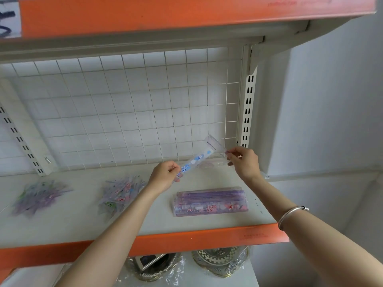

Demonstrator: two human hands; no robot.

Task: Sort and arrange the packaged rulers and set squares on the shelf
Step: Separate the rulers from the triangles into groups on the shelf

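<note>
Packaged ruler [196, 160], blue header print illegible, ends in pinching grip of left hand [163, 175] and right hand [245, 160].

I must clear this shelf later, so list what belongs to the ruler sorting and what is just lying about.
Job: ruler, pinched by left hand and right hand; neat stack; middle heap; left heap; shelf.
Lying about: wrapped dishes and small device below; wire grid.

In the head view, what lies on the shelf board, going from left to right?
Loose purple-green pile → loose mixed pile → neat stack of rulers. The held ruler overlaps the stack, so it is left out.
</note>
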